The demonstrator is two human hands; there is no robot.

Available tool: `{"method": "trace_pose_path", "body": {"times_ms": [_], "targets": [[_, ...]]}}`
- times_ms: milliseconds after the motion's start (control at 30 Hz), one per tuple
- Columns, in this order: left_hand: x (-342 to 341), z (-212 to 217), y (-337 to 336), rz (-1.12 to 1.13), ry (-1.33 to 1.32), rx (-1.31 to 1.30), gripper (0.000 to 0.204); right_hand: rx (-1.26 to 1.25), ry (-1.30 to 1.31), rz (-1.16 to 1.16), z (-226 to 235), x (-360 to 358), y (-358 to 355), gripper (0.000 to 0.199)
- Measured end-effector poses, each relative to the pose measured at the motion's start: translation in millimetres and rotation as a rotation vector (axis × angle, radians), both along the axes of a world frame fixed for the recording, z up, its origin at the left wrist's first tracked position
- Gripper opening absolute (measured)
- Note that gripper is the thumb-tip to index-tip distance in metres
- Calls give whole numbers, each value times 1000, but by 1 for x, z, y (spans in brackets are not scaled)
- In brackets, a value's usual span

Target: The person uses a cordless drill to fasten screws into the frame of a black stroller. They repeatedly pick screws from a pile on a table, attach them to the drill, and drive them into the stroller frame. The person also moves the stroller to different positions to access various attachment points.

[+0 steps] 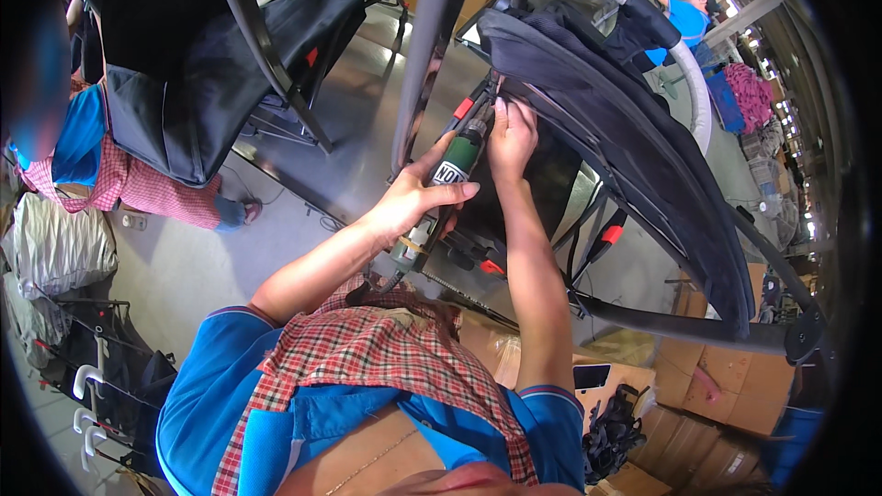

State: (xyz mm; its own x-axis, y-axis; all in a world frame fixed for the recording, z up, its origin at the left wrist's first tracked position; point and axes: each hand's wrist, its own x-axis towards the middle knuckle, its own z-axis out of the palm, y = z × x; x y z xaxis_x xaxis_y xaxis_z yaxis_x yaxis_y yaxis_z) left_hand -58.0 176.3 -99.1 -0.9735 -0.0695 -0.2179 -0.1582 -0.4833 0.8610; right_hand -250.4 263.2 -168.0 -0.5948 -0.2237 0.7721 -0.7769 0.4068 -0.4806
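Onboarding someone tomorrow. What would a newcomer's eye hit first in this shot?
Dead centre: the left hand wrapped around a green powered screwdriver, its tip driven up into the black fabric canopy of a stroller frame, while the right hand pinches the fabric edge beside the tip. Next, the person's red plaid apron over a blue shirt, low in the picture.

power tool (447, 186) held in left hand (411, 204), just left of right hand (511, 135) | right hand laid on stroller frame (643, 152) | cardboard boxes (726, 386) seen low right on floor (184, 266) | second stroller (211, 64) stood far left, behind | folded strollers (101, 377) laid low left
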Motion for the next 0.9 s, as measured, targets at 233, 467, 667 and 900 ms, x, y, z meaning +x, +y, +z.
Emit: {"method": "trace_pose_path", "body": {"times_ms": [233,467,667,900], "targets": [[-6,-6,2,34,28,-7,92,0,-51,16,7,3,-1,28],[-14,-13,1,20,32,20,92,-2,-100,-31,4,2,-6,28],[-28,-23,-4,-7,63,61,93,-12,-93,-41,-3,-7,-6,28],[-17,-22,-17,-223,95,-5,95,259,-451,152,35,31,54,22]]}}
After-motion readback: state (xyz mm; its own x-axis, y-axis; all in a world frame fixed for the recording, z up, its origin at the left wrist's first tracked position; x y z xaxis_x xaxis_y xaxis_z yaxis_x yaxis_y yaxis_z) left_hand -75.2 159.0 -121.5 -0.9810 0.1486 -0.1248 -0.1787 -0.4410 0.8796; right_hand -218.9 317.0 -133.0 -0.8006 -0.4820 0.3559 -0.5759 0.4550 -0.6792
